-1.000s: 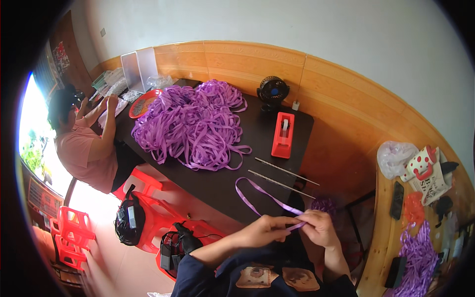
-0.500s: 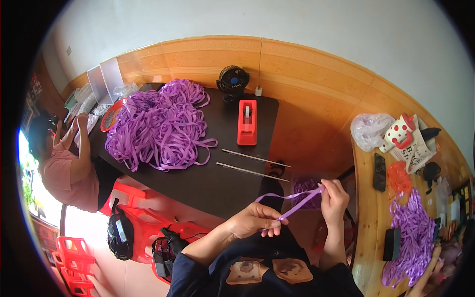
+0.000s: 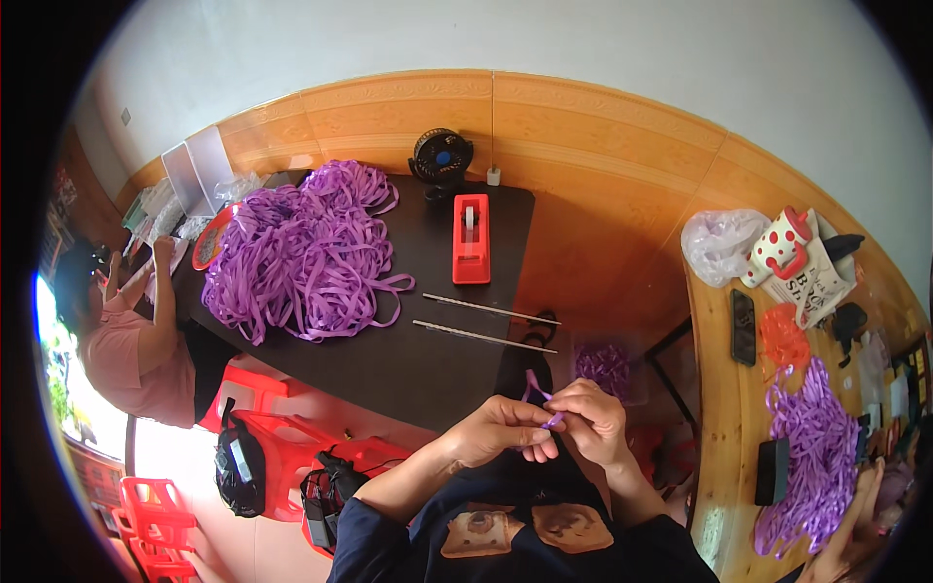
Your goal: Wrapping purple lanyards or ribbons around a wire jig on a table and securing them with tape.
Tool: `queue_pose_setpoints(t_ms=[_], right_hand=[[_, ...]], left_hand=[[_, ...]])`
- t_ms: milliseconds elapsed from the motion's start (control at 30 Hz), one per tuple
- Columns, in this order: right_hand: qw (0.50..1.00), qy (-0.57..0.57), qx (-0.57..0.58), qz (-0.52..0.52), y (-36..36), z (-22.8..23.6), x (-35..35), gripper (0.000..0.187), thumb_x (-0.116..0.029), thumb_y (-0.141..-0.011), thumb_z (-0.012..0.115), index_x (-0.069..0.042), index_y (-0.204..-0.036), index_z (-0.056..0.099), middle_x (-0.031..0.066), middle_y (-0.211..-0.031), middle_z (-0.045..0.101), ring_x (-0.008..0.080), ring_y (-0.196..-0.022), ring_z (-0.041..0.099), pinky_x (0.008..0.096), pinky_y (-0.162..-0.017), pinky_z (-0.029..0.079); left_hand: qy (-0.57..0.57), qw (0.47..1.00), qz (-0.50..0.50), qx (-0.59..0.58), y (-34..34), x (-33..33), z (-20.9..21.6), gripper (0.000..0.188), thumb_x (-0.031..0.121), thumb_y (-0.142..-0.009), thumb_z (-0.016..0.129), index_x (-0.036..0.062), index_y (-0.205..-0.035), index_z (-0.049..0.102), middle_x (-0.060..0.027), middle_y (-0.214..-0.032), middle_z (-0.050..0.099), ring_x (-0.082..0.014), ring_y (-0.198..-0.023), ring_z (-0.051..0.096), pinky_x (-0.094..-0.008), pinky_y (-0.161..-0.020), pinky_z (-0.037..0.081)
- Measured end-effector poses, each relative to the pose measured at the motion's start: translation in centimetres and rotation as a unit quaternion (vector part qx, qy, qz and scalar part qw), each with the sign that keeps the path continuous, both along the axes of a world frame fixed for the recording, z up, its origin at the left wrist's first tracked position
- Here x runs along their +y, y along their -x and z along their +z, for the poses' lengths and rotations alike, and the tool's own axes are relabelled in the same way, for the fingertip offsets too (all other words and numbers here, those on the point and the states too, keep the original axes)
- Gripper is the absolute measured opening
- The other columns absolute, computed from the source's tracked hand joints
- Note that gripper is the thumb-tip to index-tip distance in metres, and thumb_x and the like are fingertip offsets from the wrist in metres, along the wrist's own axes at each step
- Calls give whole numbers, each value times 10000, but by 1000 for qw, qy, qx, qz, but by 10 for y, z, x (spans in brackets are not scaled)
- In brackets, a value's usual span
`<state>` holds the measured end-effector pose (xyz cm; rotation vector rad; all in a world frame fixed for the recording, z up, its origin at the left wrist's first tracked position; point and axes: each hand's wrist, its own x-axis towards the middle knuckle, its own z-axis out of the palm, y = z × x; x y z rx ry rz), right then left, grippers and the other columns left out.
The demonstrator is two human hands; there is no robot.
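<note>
Close in front of my body, a narrow purple ribbon (image 3: 533,387) runs between my two hands. My left hand (image 3: 502,428) pinches it, with a short end showing at the fingertips. My right hand (image 3: 590,418) has its fingers closed on the same ribbon, right beside the left fingertips. Part of the ribbon is hidden by the fingers. Beyond my hands, two thin metal rods (image 3: 486,336) lie at the edge of the dark table (image 3: 437,379). A large heap of purple ribbons (image 3: 301,257) covers the table's left part.
A red tape dispenser (image 3: 471,243) and a black fan (image 3: 441,160) stand on the dark table. At left sits a person in pink (image 3: 136,350), near red stools (image 3: 282,437). The wooden table (image 3: 724,437) at right carries a phone (image 3: 742,325), more ribbons (image 3: 807,457) and bags.
My right hand has come down and left to meet my left hand. The ribbon stretched between them is now a short, bunched length. The left hand has barely moved.
</note>
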<state>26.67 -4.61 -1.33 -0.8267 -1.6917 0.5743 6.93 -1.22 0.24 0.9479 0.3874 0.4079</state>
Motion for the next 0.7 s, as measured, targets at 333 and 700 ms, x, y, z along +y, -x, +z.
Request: queue_pose_setpoints(t_ms=[333,700], right_hand=[[952,-130,-187,-204,-18,-5,21,194,55,-741,596,-2,-921,645,76,-756,626,233,-648,571,335,-621,399],[951,-150,-188,-194,-43,-44,114,178,28,-710,638,-67,-860,653,40,-775,603,242,-717,564,352,-657,415]], left_hand=[[-33,991,105,74,-27,-3,-24,210,110,-933,560,-47,-1039,650,-80,-793,671,-102,-717,611,-195,-660,474],[18,938,343,-41,-91,30,-117,173,115,-912,592,-19,-991,670,-73,-841,677,-125,-766,625,-240,-724,487]])
